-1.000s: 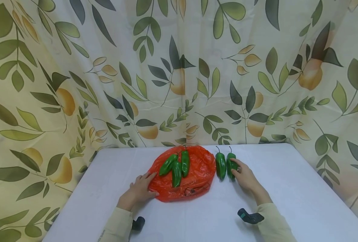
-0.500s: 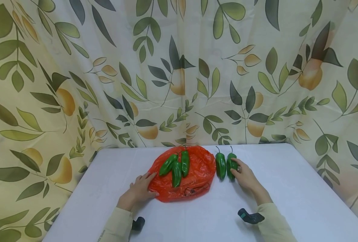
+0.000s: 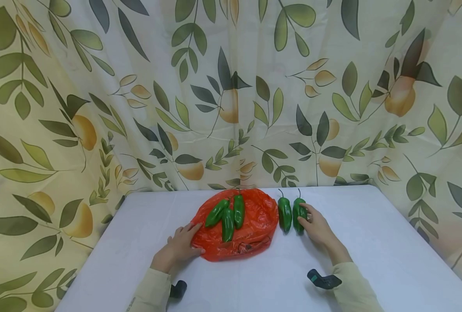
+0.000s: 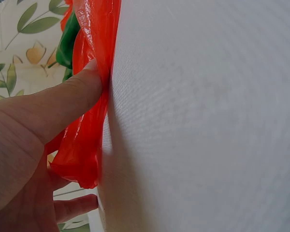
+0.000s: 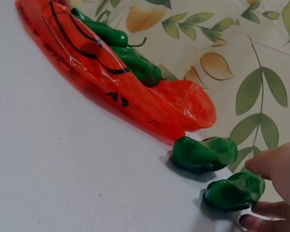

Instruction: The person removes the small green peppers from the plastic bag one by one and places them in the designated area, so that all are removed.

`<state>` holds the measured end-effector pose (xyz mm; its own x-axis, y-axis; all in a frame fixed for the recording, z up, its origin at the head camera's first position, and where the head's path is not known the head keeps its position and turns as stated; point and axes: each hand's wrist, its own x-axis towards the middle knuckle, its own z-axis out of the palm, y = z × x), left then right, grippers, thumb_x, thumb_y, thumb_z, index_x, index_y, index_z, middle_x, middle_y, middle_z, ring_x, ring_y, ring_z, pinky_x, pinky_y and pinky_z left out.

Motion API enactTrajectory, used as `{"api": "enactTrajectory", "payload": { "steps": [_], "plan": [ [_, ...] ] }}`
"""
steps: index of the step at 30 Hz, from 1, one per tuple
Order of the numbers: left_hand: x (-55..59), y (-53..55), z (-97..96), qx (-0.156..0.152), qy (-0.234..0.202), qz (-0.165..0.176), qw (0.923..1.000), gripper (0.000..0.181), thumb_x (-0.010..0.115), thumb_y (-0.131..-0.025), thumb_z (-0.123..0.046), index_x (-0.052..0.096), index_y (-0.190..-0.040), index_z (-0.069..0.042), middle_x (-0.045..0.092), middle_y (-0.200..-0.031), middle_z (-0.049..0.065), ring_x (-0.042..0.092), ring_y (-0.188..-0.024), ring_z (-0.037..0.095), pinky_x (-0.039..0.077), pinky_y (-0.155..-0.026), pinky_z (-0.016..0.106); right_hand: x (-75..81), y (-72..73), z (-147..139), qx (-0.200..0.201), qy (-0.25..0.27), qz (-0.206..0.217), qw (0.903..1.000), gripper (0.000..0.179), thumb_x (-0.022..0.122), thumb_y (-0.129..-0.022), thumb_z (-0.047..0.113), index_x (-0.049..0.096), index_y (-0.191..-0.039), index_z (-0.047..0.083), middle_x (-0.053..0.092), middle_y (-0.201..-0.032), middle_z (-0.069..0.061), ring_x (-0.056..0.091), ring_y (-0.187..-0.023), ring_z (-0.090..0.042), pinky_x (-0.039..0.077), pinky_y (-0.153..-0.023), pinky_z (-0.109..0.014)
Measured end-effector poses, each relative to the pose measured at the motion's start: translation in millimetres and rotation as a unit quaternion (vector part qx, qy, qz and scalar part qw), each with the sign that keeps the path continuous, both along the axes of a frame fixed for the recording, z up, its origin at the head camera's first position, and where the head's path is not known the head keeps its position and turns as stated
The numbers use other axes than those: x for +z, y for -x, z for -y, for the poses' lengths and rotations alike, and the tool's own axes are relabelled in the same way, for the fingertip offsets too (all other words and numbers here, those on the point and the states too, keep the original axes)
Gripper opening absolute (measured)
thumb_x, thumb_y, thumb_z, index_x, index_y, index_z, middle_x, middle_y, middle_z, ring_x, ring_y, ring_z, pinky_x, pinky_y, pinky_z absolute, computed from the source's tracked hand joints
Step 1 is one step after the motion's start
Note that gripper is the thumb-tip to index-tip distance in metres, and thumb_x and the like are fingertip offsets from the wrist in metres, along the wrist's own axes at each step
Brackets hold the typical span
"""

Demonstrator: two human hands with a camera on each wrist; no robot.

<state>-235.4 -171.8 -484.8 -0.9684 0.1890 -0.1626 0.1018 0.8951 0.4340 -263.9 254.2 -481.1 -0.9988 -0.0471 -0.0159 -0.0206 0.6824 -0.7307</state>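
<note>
A red plastic bag [image 3: 254, 216] lies flattened on the table, with three green peppers [image 3: 228, 224] on it. My left hand [image 3: 181, 242] rests at the bag's left edge, fingers spread; in the left wrist view its thumb [image 4: 72, 96] lies against the red plastic. To the right of the bag, two more green peppers stand side by side, stems pointing away. The inner pepper [image 3: 284, 213] is untouched. My right hand [image 3: 317, 225] holds the outer pepper [image 3: 299, 210] between thumb and fingers, still on the table. Its far end is partly hidden in the right wrist view.
The white table [image 3: 239, 286] ends at a leaf-and-fruit patterned curtain [image 3: 231, 108] behind the bag. A black wrist device [image 3: 323, 279] sits by the right sleeve, and another one [image 3: 178, 288] by the left sleeve.
The outer pepper's stem end has shifted slightly right under my right hand. My left hand, the bag and the other peppers stay in place.
</note>
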Motion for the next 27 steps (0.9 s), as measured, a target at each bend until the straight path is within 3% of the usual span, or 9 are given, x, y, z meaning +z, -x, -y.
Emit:
{"api": "enactTrajectory", "payload": {
  "steps": [10, 27],
  "plan": [
    [-3.6, -2.2, -0.6, 0.003, -0.005, 0.010, 0.9999, 0.085, 0.083, -0.082, -0.038, 0.042, -0.155, -0.022, 0.039, -0.161, 0.013, 0.033, -0.145, 0.043, 0.028, -0.110, 0.079, 2.0, -2.4, -1, -0.038, -0.006, -0.004, 0.9992, 0.058, 0.047, -0.105, 0.021, 0.029, -0.154, -0.004, 0.031, -0.151, -0.042, 0.038, -0.137, -0.061, 0.036, -0.112, -0.068],
    [0.4, -0.1, -0.6, 0.002, -0.004, 0.003, 1.0000, 0.084, 0.082, -0.082, -0.036, 0.042, -0.155, -0.021, 0.039, -0.160, 0.014, 0.033, -0.144, 0.044, 0.028, -0.110, 0.079, 18.3, -1.4, 14, -0.038, -0.005, -0.055, 0.9977, 0.055, 0.051, -0.103, 0.019, 0.036, -0.152, -0.002, 0.033, -0.156, -0.035, 0.027, -0.146, -0.055, 0.024, -0.118, -0.070]
  ]
}}
